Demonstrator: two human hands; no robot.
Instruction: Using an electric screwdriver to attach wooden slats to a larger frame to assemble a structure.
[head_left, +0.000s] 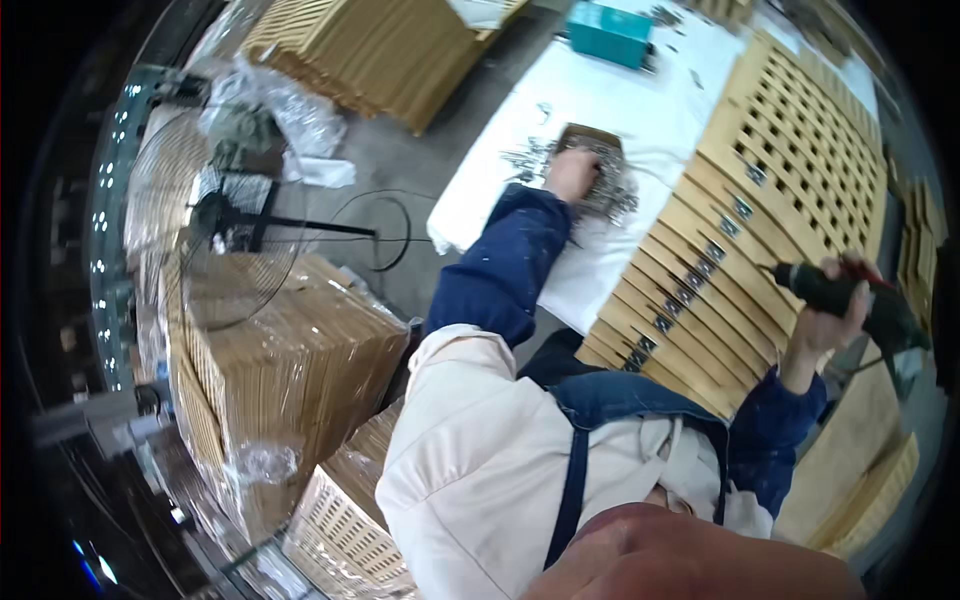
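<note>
My left hand point(573, 174) reaches into a small open cardboard box point(592, 133) of loose small metal pieces point(612, 200). Its fingers are curled among them, and the tips are hard to see. In my right hand point(846, 308) is a green and black power drill point(812, 287), its bit pointing left over a row of overlapping wooden panels point(720, 290). The uppermost panel has a square lattice point(810, 140). Small metal hinges point(742, 207), or similar plates, sit in a slanting line along the panels' strips.
The box rests on a white-covered table point(500, 215), with more metal pieces point(527, 158) beside it. A teal box point(608, 35) stands at its far end. To the left are a standing fan point(215, 215), a cable point(408, 235) on the floor and wrapped stacks of wooden panels point(300, 350).
</note>
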